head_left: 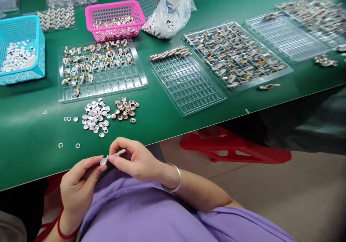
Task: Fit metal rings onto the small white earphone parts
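Note:
My left hand point(78, 184) and my right hand point(133, 159) meet at the near edge of the green table point(27, 152), over my purple clothing. The left fingers pinch a small white round cap point(103, 161). A small white earbud-shaped part point(117, 153) is pinched in the right fingers, its tip against the cap. Just beyond the hands lie a heap of white caps point(94, 117) and a smaller heap of brownish caps point(125, 110). Behind them is a clear tray point(108, 87) partly filled with assembled pieces.
A pink basket point(115, 18) and a blue basket point(21, 51) hold small parts at the back left. A plastic bag point(170, 13) sits mid-back. More clear trays point(186, 83), some filled point(235, 56), run to the right. A red stool point(232, 148) stands under the table.

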{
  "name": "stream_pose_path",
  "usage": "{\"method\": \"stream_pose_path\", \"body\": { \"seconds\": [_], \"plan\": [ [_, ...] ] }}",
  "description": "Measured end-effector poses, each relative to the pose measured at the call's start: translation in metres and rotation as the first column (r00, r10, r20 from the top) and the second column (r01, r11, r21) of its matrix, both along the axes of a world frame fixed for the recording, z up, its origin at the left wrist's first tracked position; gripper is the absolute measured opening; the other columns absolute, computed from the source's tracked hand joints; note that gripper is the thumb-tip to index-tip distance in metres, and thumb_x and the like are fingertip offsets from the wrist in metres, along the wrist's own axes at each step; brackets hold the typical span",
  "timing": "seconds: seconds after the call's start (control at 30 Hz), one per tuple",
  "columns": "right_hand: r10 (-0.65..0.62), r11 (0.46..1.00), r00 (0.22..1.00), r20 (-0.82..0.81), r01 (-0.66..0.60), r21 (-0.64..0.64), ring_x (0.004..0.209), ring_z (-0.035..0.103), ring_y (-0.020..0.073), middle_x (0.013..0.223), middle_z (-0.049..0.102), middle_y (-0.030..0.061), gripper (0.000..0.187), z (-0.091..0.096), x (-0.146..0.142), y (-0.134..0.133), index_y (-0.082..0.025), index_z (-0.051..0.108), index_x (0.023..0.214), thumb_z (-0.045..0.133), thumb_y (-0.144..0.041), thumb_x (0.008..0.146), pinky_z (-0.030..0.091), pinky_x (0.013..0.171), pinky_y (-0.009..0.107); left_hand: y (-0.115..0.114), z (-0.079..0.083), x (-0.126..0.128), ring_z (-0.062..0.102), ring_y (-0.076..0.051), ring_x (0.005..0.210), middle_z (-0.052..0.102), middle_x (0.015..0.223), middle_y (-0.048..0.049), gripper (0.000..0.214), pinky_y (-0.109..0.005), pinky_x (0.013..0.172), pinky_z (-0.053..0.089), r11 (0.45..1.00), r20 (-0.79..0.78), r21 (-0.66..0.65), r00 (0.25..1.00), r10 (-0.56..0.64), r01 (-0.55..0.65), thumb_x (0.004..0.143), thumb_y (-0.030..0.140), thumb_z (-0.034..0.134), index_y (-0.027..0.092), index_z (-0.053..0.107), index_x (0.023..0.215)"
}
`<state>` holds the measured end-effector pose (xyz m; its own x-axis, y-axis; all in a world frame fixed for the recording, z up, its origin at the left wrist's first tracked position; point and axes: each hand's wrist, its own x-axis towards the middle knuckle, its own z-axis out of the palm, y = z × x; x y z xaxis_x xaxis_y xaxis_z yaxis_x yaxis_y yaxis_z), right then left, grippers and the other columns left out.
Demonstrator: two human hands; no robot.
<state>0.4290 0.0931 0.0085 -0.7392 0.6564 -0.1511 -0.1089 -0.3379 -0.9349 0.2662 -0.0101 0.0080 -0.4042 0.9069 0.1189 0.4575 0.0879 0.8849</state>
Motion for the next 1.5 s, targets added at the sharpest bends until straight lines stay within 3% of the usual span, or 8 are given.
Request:
{"method": "stream_pose_path", "body": {
  "seconds": [0.33,0.7,1.33,1.5],
  "plan": [
    [0.095,0.992,0.995,0.012,-0.093,-0.081,0.054,0.038,0.0070,0.061,0.047,-0.0067,0.025,0.003,-0.005,0.002,-0.017,0.056,0.077,0.073,-0.034,0.081,0.030,0.049,0.021,-0.002,0.002,-0.002,0.074,-0.011,0.075,0.080,0.089,0.0065,0.025,-0.018,0.074,0.060,0.996,-0.085,0.058,0.994,-0.062,0.067,0.082,0.014,0.076,0.032,0.078,0.099],
    [0.092,0.995,0.990,0.108,-0.088,-0.044,0.054,0.038,0.0067,0.059,0.048,-0.0068,0.016,0.000,-0.006,0.001,-0.017,0.055,0.075,0.066,-0.028,0.080,0.029,0.049,0.021,-0.003,0.000,-0.007,0.074,-0.010,0.075,0.080,0.092,0.0038,0.024,-0.016,0.074,0.059,0.972,-0.237,0.133,0.959,-0.158,0.193,0.085,0.013,0.074,0.027,0.075,0.104],
    [0.078,0.997,0.990,0.117,-0.075,-0.037,0.053,0.041,0.0068,0.059,0.050,-0.0057,0.015,-0.005,-0.007,-0.003,-0.017,0.056,0.075,0.064,-0.028,0.079,0.030,0.048,0.020,-0.003,0.001,-0.005,0.074,-0.011,0.074,0.080,0.090,0.0039,0.020,-0.018,0.073,0.061,0.975,-0.241,0.117,0.957,-0.158,0.191,0.086,0.014,0.074,0.027,0.075,0.102],
    [0.061,0.998,0.991,0.121,-0.059,-0.021,0.053,0.040,0.0064,0.059,0.050,-0.0062,0.015,-0.006,-0.008,-0.004,-0.017,0.055,0.076,0.065,-0.026,0.081,0.030,0.047,0.019,-0.012,-0.009,-0.006,0.076,-0.012,0.081,0.080,0.097,0.0032,0.033,-0.021,0.080,0.062,0.987,-0.209,0.112,0.974,-0.088,0.113,0.085,0.013,0.075,0.028,0.072,0.114]
  ]
}}
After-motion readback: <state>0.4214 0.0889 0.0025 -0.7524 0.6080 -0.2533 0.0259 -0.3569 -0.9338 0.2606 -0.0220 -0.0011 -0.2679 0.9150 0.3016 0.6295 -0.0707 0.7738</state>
